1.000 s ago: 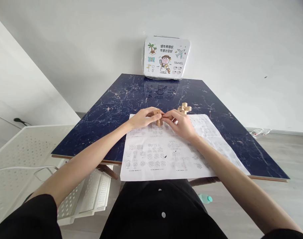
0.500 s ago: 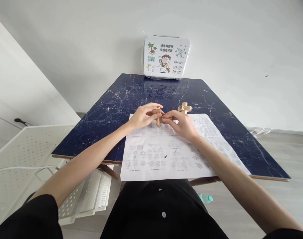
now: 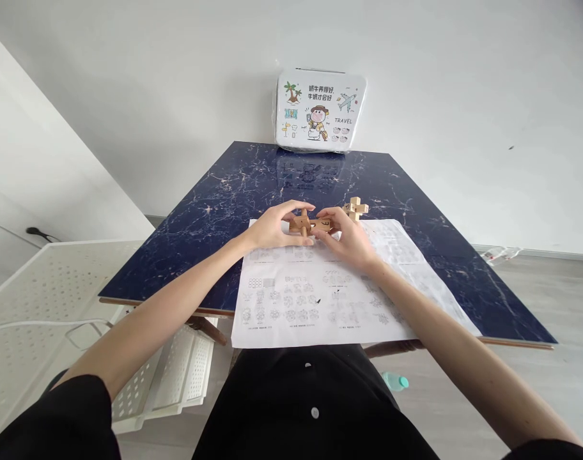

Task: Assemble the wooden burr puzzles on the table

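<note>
Above the paper sheet (image 3: 272, 303), both hands meet at a small brown wooden interlocking puzzle (image 3: 298, 225), which has a rod standing across it. My left hand (image 3: 268, 227) is closed around the puzzle from the left, index finger at the far side and thumb at the near side. From the right, my right hand (image 3: 349, 241) pinches a flat wooden piece (image 3: 324, 224) with a dark mark on its face. That piece meets the puzzle's right side; how deep it sits in it cannot be made out. Fingers partly cover both.
A pale wooden cross-shaped puzzle (image 3: 355, 207) stands just beyond my right hand. At the back of the dark blue marbled table (image 3: 200, 198) a printed white case (image 3: 320, 112) leans on the wall. White perforated shelving (image 3: 56, 275) stands left; a bottle (image 3: 396, 382) lies below.
The puzzle has turned in my fingers, and the marked face of the flat piece now shows. My left thumb has moved down to the near side, and my right fingers have spread around the piece.
</note>
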{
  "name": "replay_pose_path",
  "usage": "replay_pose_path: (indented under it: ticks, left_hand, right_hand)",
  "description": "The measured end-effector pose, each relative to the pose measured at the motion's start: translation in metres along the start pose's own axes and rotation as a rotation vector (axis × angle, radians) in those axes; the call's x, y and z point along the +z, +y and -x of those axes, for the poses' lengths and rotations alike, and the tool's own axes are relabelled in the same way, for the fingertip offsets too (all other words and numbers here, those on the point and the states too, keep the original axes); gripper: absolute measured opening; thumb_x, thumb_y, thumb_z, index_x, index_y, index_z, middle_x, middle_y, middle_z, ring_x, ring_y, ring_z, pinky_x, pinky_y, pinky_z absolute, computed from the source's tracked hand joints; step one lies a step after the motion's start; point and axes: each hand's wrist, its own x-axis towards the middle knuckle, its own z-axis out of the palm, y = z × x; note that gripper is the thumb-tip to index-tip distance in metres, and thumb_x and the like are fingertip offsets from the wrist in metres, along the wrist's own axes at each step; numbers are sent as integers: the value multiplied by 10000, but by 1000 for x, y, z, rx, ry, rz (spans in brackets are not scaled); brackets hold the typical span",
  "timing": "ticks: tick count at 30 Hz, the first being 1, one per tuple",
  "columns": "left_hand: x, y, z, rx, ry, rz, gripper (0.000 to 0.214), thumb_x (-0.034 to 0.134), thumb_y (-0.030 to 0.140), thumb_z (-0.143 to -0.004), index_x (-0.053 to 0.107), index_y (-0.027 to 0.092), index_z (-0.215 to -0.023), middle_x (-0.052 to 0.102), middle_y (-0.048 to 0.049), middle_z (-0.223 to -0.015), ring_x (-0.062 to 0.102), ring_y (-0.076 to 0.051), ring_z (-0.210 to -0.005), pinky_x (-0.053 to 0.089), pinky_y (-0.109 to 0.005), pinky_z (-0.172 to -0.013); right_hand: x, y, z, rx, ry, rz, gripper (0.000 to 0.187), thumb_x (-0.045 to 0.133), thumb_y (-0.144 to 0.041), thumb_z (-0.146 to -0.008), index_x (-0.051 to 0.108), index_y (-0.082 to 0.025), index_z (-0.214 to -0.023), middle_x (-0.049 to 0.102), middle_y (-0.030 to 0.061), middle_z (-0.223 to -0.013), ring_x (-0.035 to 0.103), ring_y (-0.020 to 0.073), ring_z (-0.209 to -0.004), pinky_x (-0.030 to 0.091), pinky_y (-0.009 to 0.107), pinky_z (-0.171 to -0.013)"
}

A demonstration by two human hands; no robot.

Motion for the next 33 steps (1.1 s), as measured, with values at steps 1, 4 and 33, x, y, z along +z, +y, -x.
replay_pose_path:
  ticks: [1,4,33]
  left_hand:
    - [0,-1,0,-19,-21,-7,883,937,594,-758,596,310,-1521,632,-147,-1557,750,-332,-1228,601,-524,-1081]
    - [-1,-5,1,-30,-52,-41,1073,968,580,-695,480,326,-1616,595,-162,-1595,722,-373,-1282,575,-560,-1100]
    - [2,-3,3,55,62,-30,365,904,509,-842,846,294,-1131,540,-104,-1618,750,-292,-1165,717,-489,-880]
  right_hand:
    - [0,0,0,7,-7,-1,350,722,-448,-972,624,-239,-1235,795,127,-1156,772,289,-976,625,447,-807]
    - [-1,0,0,0,-42,11,334,716,-474,-979,631,-253,-1214,798,117,-1133,769,296,-981,625,460,-817]
    - [-4,9,-3,3,13,57,443,688,-648,-999,663,-243,-1177,799,115,-1065,732,241,-771,582,419,-699]
